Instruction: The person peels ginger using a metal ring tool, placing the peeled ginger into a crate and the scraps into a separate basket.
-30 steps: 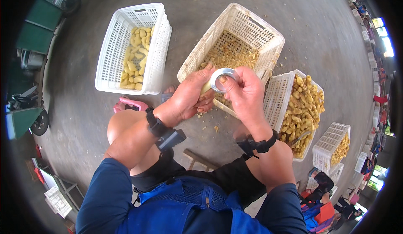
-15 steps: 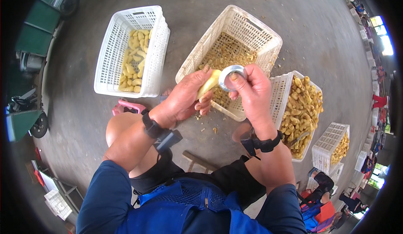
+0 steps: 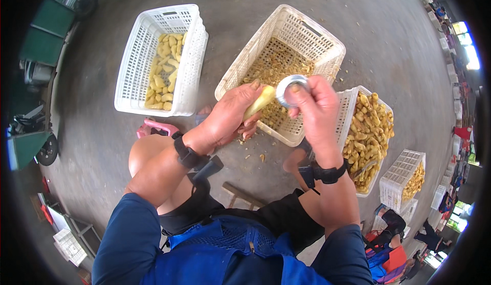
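Grey concrete floor (image 3: 102,147) fills the head view, with several white slatted plastic crates standing on it. Seen from above, the left hand (image 3: 232,113) is curled around a pale yellow peeled root piece (image 3: 258,102), its fingers closed under it and the thumb lying along its top. Touching the tip of that piece is a round metal ring tool (image 3: 291,88), pinched between thumb and fingers of the right hand (image 3: 314,103). Both hands hover over the near edge of the middle crate (image 3: 286,39), which is tilted and holds a thin layer of small scraps. To the left stands 1 crate (image 3: 153,55) with a row of peeled yellow pieces. At the right, just beside the right forearm, another crate (image 3: 371,131) is heaped with brownish unpeeled roots. A pink sandal (image 3: 153,128) shows by the left knee. Both wrists wear black straps.
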`<state>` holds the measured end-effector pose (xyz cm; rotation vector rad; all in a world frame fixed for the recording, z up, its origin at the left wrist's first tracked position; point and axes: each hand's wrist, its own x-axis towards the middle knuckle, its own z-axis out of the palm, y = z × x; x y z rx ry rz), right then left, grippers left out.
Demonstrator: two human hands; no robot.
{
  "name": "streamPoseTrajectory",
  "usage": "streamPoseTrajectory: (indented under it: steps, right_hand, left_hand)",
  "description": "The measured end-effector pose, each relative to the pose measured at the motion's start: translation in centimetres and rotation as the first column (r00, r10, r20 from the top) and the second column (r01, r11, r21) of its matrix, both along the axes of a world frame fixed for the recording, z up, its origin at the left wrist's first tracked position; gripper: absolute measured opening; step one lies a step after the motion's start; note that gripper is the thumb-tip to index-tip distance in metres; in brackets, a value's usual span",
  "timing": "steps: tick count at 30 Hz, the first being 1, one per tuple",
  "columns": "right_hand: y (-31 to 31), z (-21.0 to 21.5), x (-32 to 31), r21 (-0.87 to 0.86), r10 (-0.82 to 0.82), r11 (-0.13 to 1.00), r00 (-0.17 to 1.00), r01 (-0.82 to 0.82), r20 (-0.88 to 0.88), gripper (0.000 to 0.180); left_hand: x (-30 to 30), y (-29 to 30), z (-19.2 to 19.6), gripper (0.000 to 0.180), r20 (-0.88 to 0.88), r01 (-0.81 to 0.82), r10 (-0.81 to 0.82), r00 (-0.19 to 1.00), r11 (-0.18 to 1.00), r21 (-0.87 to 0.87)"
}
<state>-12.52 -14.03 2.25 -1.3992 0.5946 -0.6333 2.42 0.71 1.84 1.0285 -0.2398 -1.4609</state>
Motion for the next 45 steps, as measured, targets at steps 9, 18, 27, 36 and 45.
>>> streamPoseTrajectory:
  steps: [9,18,27,36,45]
  right_hand:
    - [1.0,0.2,0.7,-0.065,0.098,0.992,0.987,-0.106,-0.128,0.018]
    - [-2.6,0.2,-0.1,-0.111,-0.158,0.983,0.978,0.143,-0.136,0.015]
    - [1.6,0.3,0.5,-0.013,0.124,0.992,0.985,-0.127,-0.116,0.019]
    - [0.7,1.0,0.4,-0.004,0.050,0.999,0.986,-0.051,-0.157,0.016]
    - [-3.3,-0.3,-0.6,-0.023,-0.132,0.991,0.985,0.130,-0.114,0.018]
  left_hand:
    - [-0.5,0.5,-1.1,0.049,0.056,0.013,-0.009,0.998,0.996,-0.084]
    - [0.2,0.9,-0.4,0.051,0.116,0.064,-0.056,0.992,0.996,-0.063]
    - [-0.3,0.4,-0.8,0.051,0.104,0.009,-0.001,0.995,0.997,-0.079]
    - [-0.7,0.5,-1.7,0.047,0.094,0.017,-0.010,0.995,0.997,-0.078]
    - [-0.2,1.4,0.0,0.046,0.085,0.057,-0.048,0.995,0.992,-0.108]
